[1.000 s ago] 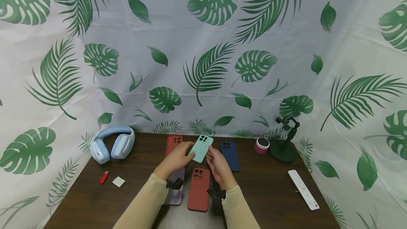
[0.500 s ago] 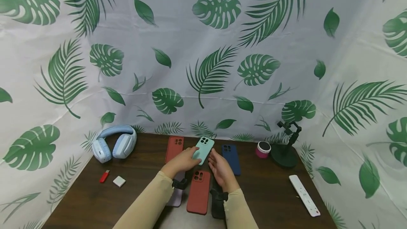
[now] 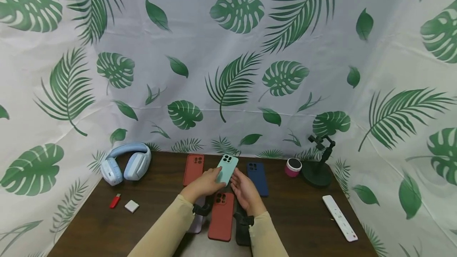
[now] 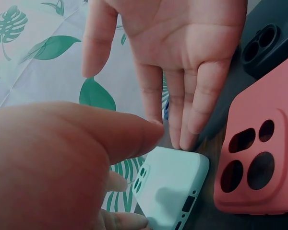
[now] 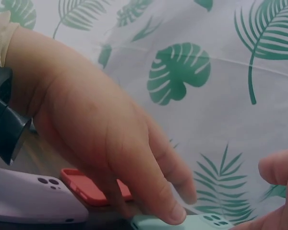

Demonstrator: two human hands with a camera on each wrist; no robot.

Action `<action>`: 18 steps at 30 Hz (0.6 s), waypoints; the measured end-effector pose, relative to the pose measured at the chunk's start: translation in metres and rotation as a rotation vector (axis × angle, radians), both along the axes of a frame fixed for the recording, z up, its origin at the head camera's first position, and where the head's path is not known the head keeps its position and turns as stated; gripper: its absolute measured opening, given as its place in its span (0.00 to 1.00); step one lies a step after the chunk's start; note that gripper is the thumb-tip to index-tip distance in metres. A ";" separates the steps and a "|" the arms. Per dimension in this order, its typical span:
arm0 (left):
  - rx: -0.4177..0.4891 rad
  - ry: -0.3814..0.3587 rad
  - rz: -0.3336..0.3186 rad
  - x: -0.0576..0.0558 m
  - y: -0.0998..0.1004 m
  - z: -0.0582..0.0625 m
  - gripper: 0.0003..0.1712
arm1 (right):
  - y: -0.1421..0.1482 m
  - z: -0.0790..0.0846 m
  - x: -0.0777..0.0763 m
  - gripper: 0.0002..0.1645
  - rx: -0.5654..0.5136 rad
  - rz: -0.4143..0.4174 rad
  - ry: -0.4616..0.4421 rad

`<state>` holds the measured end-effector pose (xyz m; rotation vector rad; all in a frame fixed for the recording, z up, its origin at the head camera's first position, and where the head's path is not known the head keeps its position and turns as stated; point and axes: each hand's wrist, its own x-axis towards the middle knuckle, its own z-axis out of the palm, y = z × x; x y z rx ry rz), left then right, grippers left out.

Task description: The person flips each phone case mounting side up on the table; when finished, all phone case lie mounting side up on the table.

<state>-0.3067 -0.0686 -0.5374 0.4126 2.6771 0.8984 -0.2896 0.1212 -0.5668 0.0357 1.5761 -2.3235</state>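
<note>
In the head view a mint phone case [image 3: 228,167] is tilted near the back middle of the table. My left hand [image 3: 204,185] holds it by its left and lower side, thumb across the back and fingers at the edge; the left wrist view shows the case's port holes [image 4: 188,203]. My right hand [image 3: 245,194] stands beside the right edge, palm inward and fingers extended, fingertips close to the case. Just in front lies a red phone case [image 3: 221,219]. A lilac case [image 3: 195,226] and a black case [image 3: 242,235] are partly hidden under my wrists.
Another red case [image 3: 192,167] lies behind my left hand and a blue case [image 3: 258,179] right of my right hand. Headphones [image 3: 137,165], a red USB stick [image 3: 115,201] and a white square [image 3: 131,206] are left; a pink jar [image 3: 293,167], black stand [image 3: 317,173] and white remote [image 3: 340,218] right.
My left hand has shifted right, its thumb further over the mint case. My right fingers, at the case's right edge a second ago, have straightened and drawn slightly back. The head view has shifted a little.
</note>
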 end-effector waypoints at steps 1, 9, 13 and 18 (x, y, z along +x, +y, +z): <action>-0.001 -0.003 0.002 0.000 0.000 0.000 0.44 | 0.000 0.000 0.000 0.48 -0.008 -0.003 -0.007; 0.002 -0.032 0.016 0.004 -0.004 -0.006 0.42 | -0.005 -0.005 0.004 0.49 -0.028 0.006 -0.030; 0.010 -0.037 0.024 0.005 -0.005 -0.005 0.42 | -0.007 -0.004 0.005 0.50 -0.016 0.008 -0.022; 0.038 -0.027 0.055 0.000 -0.001 0.001 0.44 | -0.004 0.001 0.003 0.46 -0.003 -0.035 -0.006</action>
